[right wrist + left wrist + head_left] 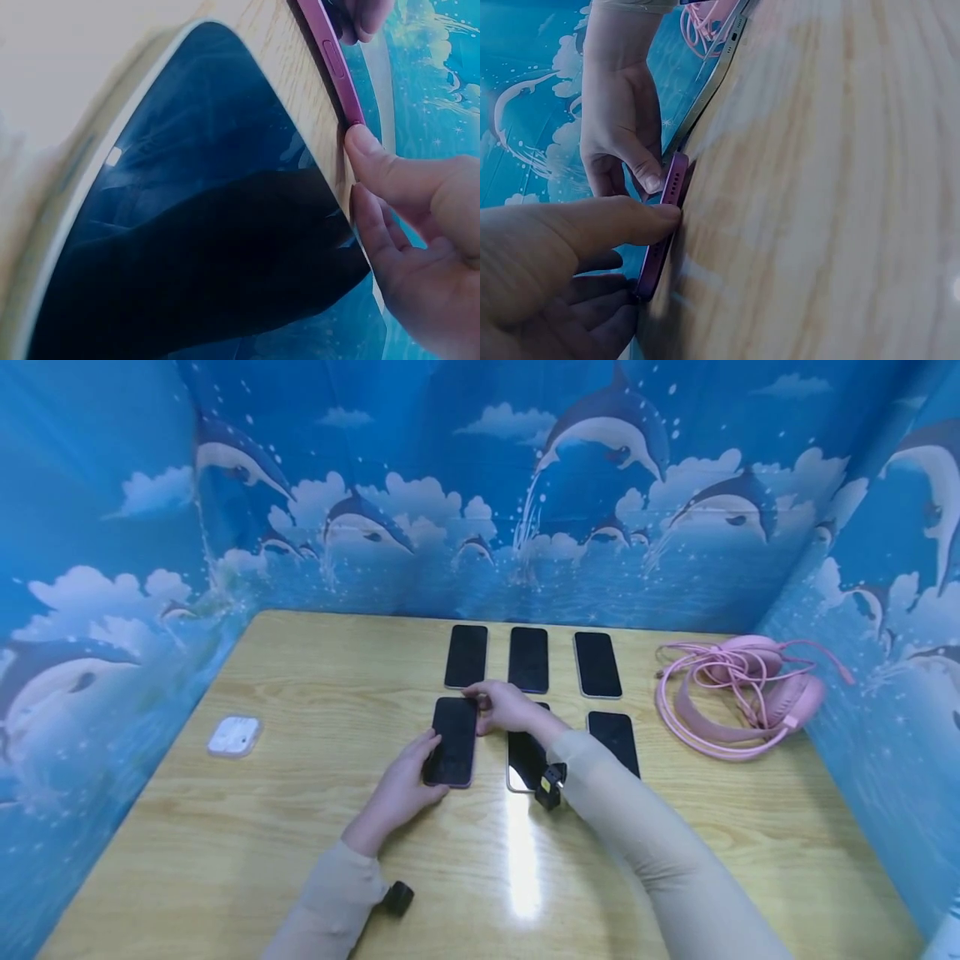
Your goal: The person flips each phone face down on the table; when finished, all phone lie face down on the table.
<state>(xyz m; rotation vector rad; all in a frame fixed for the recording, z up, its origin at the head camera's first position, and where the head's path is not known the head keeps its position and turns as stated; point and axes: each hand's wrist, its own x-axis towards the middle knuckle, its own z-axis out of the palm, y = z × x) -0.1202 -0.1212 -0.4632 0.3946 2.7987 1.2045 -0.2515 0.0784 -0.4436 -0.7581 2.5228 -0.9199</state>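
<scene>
purple-edged phone [453, 745]: centre of frame, at the table [337, 677] | left hand [403, 785]: holding lower-left edges | right hand [504, 705]: holding upper-right corner | best: guide by edges, keep level, press evenly, avoid nudging neighbouring phone [522, 767]

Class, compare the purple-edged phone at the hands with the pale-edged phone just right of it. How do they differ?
The purple-edged phone is touched by the left hand and right hand; the pale-edged phone is partly covered by the right arm in the head view. There, the pale-edged phone shows bright glare near its lower-left corner, while the purple-edged phone looks dark. Both have dark screens facing up.
</scene>
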